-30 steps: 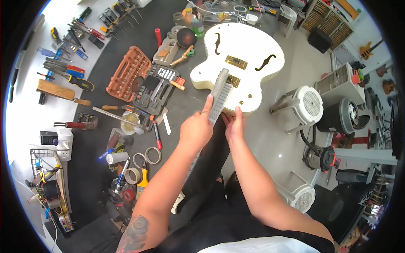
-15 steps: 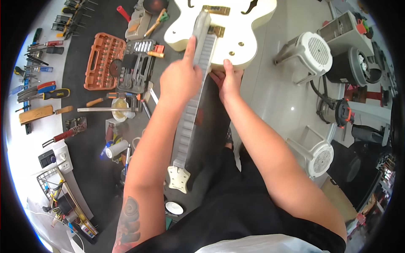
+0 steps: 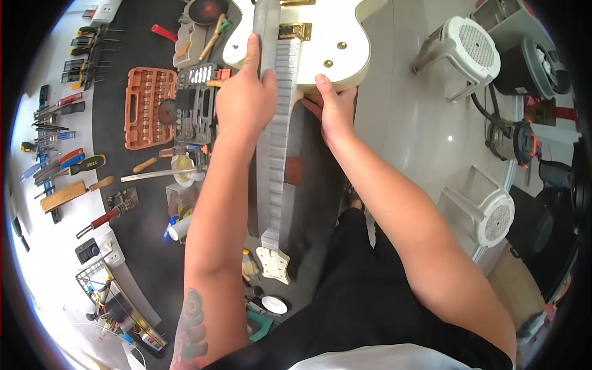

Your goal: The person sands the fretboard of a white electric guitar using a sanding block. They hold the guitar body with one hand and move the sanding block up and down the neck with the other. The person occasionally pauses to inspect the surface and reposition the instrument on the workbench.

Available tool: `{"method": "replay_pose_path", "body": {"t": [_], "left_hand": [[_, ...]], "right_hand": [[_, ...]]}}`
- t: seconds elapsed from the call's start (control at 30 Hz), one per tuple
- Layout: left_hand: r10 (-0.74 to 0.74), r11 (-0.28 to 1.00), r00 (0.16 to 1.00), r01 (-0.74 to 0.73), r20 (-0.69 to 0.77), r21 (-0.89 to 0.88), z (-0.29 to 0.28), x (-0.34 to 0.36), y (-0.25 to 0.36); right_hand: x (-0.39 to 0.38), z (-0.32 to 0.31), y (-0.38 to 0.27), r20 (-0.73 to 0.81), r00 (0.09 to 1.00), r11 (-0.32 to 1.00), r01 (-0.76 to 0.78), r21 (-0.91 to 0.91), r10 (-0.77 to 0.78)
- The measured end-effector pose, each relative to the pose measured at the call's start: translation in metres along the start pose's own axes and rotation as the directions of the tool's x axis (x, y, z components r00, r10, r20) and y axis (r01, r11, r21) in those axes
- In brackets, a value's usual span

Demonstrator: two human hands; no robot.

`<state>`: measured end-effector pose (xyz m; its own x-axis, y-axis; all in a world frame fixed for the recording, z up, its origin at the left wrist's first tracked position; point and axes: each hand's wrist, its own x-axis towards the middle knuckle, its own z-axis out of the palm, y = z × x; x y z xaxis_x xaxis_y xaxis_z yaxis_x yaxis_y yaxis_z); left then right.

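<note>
A cream-white electric guitar (image 3: 314, 46) with gold pickups lies with its body at the far side and its headstock (image 3: 273, 265) toward me. Its fretboard (image 3: 279, 142) looks grey, as if masked between the frets. Along the neck's left side runs a long grey straight bar (image 3: 266, 31), reaching up over the body. My left hand (image 3: 246, 102) is closed around this bar, index finger stretched along it. With my right hand (image 3: 336, 114) I grip the body's near edge beside the neck joint, thumb on top and fingers underneath, partly hidden.
Left of the guitar, the dark bench (image 3: 117, 160) holds an open orange socket case (image 3: 148, 108), a grey tool case (image 3: 196, 111) and a small white dish (image 3: 274, 304). Hand tools (image 3: 65, 166) hang along the left wall. White stools (image 3: 472, 52) stand on the floor at right.
My view has shifted, so the guitar and both hands appear farther left and the neck more upright. Both hands keep their holds on the bar and the guitar body.
</note>
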<state>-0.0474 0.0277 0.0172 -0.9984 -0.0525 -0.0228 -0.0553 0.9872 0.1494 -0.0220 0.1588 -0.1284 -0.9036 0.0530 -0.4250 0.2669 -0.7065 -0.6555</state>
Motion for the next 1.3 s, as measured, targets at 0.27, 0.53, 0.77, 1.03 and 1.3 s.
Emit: {"method": "replay_pose_path", "body": {"t": [0.27, 0.53, 0.77, 1.03, 1.3], "left_hand": [[0.079, 0.989, 0.997, -0.076, 0.019, -0.125, 0.015, -0.114, -0.036], [0.039, 0.995, 0.998, -0.036, 0.038, -0.088, 0.005, -0.054, -0.007], [0.139, 0.982, 0.990, -0.137, 0.010, -0.128, 0.015, -0.082, -0.024], [0.121, 0.988, 0.991, -0.115, 0.054, -0.101, 0.012, -0.105, -0.025], [0.019, 1.000, 1.000, -0.019, 0.017, -0.021, -0.002, 0.001, 0.004]], "right_hand": [[0.019, -0.018, 0.013, -0.073, 0.986, 0.980, 0.138, -0.144, -0.149], [0.016, -0.013, 0.016, -0.052, 0.995, 0.991, 0.076, -0.112, -0.082], [0.014, -0.014, 0.021, -0.061, 0.992, 0.988, 0.105, -0.111, -0.113], [0.025, -0.019, 0.017, -0.104, 0.985, 0.985, 0.127, -0.114, -0.139], [0.019, -0.002, 0.020, -0.050, 0.992, 0.988, 0.111, -0.106, -0.117]]}}
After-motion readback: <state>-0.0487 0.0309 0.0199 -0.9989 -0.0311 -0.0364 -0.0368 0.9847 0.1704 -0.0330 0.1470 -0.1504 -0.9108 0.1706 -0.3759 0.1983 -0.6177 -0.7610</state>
